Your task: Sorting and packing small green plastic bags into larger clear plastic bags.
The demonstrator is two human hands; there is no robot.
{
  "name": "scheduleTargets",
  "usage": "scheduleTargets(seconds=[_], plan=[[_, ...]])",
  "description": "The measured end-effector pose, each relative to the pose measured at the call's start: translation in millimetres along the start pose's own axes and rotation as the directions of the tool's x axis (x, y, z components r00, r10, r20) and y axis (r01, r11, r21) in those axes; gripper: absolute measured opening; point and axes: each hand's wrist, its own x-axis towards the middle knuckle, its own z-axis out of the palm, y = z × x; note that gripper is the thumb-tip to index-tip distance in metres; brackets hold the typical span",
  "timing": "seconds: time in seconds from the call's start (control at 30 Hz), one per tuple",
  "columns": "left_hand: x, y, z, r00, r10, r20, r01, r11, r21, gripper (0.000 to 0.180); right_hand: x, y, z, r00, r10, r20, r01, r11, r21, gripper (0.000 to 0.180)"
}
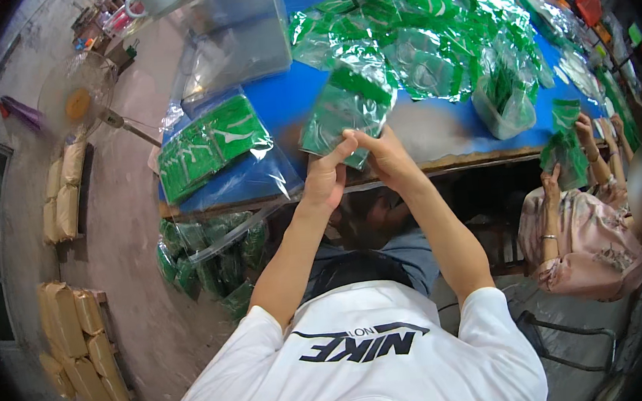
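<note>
Between both hands I hold a clear plastic packet (345,105) with a green band across its far end, raised over the table's front edge. My left hand (328,175) is closed on its near left corner, thumb on top. My right hand (387,156) pinches the near right side, the two thumbs almost meeting. To the left lies a large clear bag (265,171) with a stack of green packets (213,145) in its far part. Beyond my hands a big heap of green and clear packets (429,38) covers the far side of the table.
A clear plastic bin (235,44) stands at the far left of the blue table (274,98). A small tub (508,111) of green packets sits right. A co-worker (584,238) handles green packets at the right. Filled bags (215,255) lie below the table; a fan (80,103) stands left.
</note>
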Motion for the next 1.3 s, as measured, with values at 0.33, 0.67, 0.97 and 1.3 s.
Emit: scheduleTargets(seconds=[0.33,0.67,0.97,1.3], plan=[[11,21,-38,0.892,0.158,0.424,-0.446,0.47,0.762,0.094,8,-4,-57,0.974,-0.22,0.058,0.201,0.71,-0.675,0.094],[22,15,-34,0.911,0.151,0.383,-0.402,0.529,0.747,0.084,-20,-61,-26,0.841,-0.466,0.274,0.42,0.243,-0.874,0.089],[-32,49,13,0.925,-0.134,0.355,-0.228,0.549,0.804,0.102,-46,-81,-16,0.91,0.082,0.406,0.36,0.331,-0.872,0.076],[-95,7,5,0.867,0.45,-0.215,-0.334,0.844,0.42,0.047,-97,-20,47,0.975,0.025,0.222,0.117,0.789,-0.603,0.074]])
